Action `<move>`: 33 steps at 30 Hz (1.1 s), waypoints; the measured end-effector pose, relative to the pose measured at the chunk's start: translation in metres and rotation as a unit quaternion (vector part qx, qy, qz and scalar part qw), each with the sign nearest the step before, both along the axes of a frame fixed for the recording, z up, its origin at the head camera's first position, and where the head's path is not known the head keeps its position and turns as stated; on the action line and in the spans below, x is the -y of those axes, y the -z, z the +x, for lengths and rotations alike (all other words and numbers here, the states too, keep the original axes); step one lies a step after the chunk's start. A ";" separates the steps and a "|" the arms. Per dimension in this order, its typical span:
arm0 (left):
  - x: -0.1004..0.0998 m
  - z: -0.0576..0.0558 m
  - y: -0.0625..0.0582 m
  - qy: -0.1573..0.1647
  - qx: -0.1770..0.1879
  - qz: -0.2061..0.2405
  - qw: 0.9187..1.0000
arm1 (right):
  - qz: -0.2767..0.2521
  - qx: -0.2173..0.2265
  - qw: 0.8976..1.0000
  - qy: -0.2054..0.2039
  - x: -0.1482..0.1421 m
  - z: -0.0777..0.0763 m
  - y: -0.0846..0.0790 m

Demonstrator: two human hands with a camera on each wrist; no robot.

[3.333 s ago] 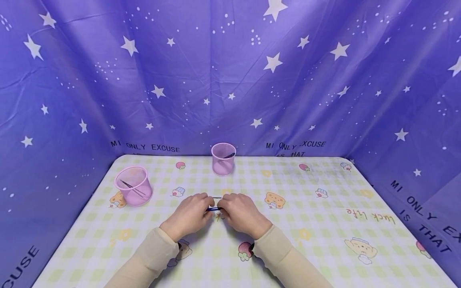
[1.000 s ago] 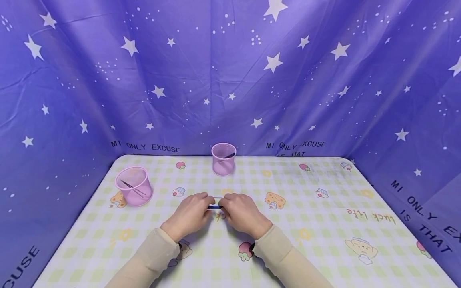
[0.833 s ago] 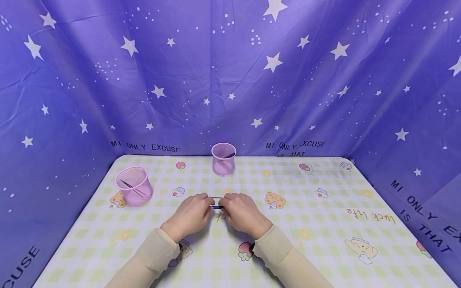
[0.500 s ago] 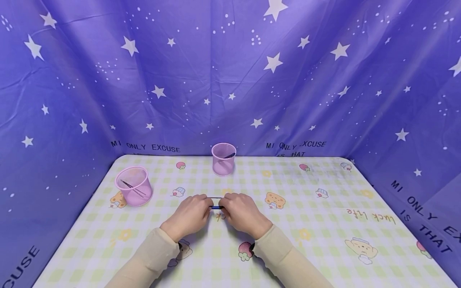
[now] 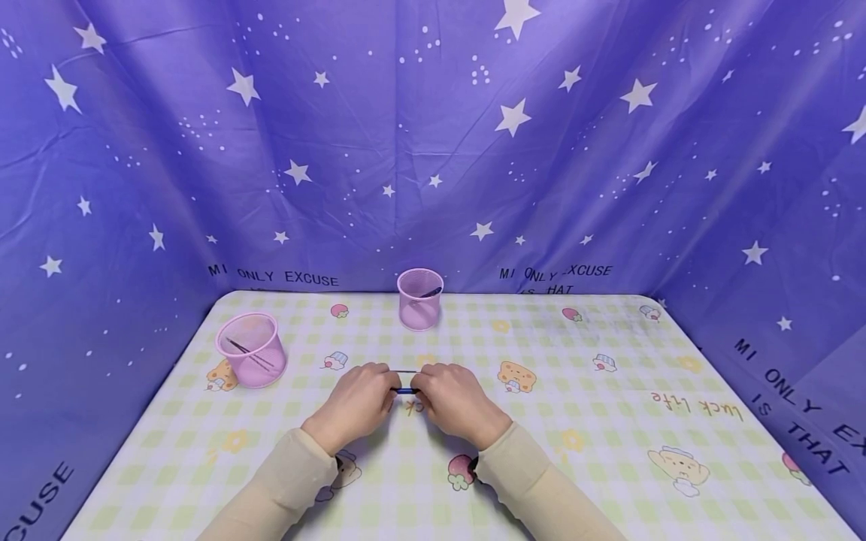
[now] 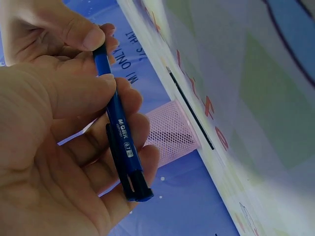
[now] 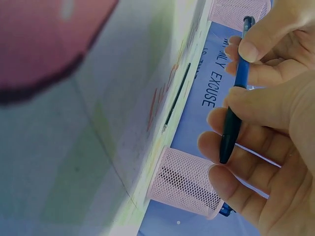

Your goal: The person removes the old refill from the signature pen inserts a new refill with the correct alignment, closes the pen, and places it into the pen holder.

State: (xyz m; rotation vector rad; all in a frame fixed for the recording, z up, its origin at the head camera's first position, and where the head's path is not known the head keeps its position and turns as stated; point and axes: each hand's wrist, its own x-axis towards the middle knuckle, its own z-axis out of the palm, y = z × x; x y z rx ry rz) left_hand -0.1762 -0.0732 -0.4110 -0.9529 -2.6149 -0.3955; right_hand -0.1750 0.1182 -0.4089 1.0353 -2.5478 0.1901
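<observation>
Both hands hold one blue ballpoint pen level between them, low over the middle of the table. My left hand pinches the barrel near the clip end with thumb and fingers. At the dark, tapered tip end, my right hand grips the pen between thumb and fingers. White lettering and a clip show on the barrel in the left wrist view. Just beyond the hands a thin dark pen refill lies on the tablecloth; in the head view its middle shows between the knuckles.
A pink mesh pen cup with a dark pen inside stands at the back centre. Another pink mesh cup, holding thin dark sticks, is at the left. A checked tablecloth covers the table, and a purple star curtain surrounds it.
Over the last three seconds, the left fingers have shifted around the barrel and the slightly tilted pen has come level. The right hand, refill and cups have hardly moved.
</observation>
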 end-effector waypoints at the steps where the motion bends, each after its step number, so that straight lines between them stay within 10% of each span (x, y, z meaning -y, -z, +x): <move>1: 0.000 0.000 0.000 -0.001 -0.004 0.000 1.000 | 0.000 0.000 1.000 0.000 0.000 0.000 0.000; 33: 0.004 -0.002 -0.002 -0.015 0.015 0.038 0.999 | 0.008 0.007 1.000 0.023 -0.002 -0.002 0.001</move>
